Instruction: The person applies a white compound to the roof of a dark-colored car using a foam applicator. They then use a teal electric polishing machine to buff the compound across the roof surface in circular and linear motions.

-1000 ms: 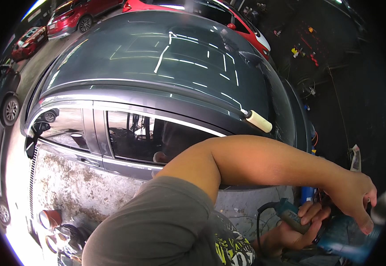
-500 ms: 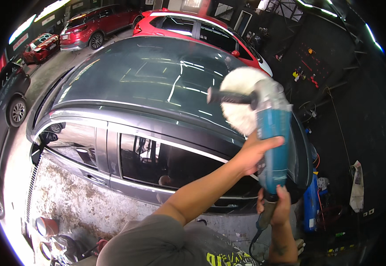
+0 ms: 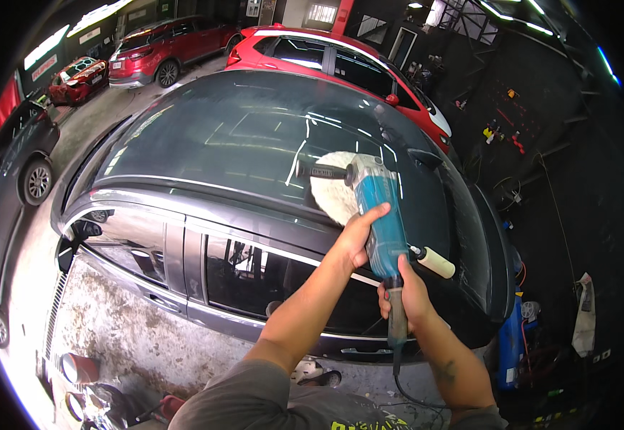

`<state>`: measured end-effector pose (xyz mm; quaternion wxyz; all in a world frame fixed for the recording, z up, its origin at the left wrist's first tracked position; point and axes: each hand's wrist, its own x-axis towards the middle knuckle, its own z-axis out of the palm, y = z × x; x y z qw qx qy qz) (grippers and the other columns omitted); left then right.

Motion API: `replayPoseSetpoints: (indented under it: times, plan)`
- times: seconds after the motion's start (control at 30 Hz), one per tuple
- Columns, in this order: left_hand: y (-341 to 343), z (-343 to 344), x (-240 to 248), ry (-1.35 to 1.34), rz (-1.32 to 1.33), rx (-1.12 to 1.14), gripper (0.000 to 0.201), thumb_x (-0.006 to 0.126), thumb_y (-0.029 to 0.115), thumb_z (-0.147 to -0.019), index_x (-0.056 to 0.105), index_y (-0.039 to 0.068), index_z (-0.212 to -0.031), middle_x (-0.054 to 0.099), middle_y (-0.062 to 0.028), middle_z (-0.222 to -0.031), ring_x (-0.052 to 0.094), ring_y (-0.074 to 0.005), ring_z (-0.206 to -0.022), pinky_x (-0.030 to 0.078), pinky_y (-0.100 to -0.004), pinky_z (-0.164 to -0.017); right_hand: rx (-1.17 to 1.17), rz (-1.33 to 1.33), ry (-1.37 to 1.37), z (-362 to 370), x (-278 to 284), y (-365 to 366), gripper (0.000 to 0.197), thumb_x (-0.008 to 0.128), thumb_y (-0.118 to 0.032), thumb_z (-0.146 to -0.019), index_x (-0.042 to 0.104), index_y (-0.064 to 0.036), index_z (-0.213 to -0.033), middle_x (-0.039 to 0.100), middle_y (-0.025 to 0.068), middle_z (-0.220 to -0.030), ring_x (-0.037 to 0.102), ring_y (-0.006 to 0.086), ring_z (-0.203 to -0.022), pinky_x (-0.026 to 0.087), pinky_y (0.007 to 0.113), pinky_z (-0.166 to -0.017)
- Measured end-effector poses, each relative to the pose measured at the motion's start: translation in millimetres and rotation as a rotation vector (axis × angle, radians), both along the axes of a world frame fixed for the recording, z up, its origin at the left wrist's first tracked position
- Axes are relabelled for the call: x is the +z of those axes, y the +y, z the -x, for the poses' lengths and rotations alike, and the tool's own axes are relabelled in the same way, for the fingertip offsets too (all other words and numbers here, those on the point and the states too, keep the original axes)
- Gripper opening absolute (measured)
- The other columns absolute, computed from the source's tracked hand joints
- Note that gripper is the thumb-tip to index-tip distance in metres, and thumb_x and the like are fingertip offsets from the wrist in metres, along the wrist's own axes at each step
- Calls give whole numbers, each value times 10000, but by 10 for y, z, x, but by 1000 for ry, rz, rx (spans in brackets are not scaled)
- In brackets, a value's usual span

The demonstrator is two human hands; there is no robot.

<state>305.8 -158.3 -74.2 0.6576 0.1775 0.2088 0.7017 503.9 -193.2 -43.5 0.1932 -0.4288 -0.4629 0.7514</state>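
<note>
A teal rotary polisher (image 3: 386, 228) with a black side handle (image 3: 322, 172) is held over the dark grey car's roof (image 3: 240, 129). My left hand (image 3: 362, 233) is wrapped around its body, and my right hand (image 3: 408, 295) grips the rear handle, where the cord trails down. The white wool pad (image 3: 332, 193) faces the roof near its right half; whether it touches the paint I cannot tell. Beside the polisher lies a cream bottle (image 3: 438, 263) with a black cap, tilted near the roof's edge.
Red cars (image 3: 319, 61) stand behind the grey one, and a dark car (image 3: 14, 186) is at the left. A blue tank (image 3: 510, 344) with a hose stands at the right. An orange-brown bucket (image 3: 81, 368) sits on the stained floor at lower left.
Both hands have brought the polisher left and its pad nearer the roof. The cream bottle, hidden before, now shows. My view has shifted slightly.
</note>
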Motion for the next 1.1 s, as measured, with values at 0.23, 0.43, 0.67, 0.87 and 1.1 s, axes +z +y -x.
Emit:
replayPoseSetpoints:
  times: [0.23,0.43,0.67,0.87,1.1]
  plan:
    - [497,465,18,95,50,-40,601,837,425,-976,615,29,-1369,727,-150,-1143,748,-307,-999,643,-498,-903,49,140,72,506,65,507,791,450,-840,-1047,573,-76,-884,576,63,-657,538,185,-487,477,373,-500]
    - [895,886,99,172,79,-94,608,842,448,-961,632,48,-1369,745,-158,-1127,764,-326,-975,641,-530,-910,28,173,137,873,115,818,737,481,-814,-1052,564,-82,-1039,613,81,-743,551,183,-521,463,363,-500]
    - [949,1419,14,130,163,69,634,849,441,-951,626,49,-1397,740,-176,-1191,749,-349,-1013,634,-553,-933,128,118,84,1355,158,982,680,521,-801,-1048,550,-125,-1113,617,78,-760,577,173,-544,504,364,-495]
    - [509,1670,-201,32,19,261,636,790,458,-1002,604,27,-1431,738,-197,-1218,749,-364,-1042,638,-537,-930,277,-5,-36,1614,82,840,687,532,-796,-1048,594,-115,-1119,626,69,-736,602,172,-525,519,367,-477]
    - [190,1818,-387,0,-67,309,675,750,503,-1008,600,-16,-1412,745,-249,-1173,766,-385,-1027,646,-536,-942,371,-95,-95,1726,70,664,638,565,-795,-1034,534,-169,-1158,616,45,-748,595,145,-542,503,338,-474]
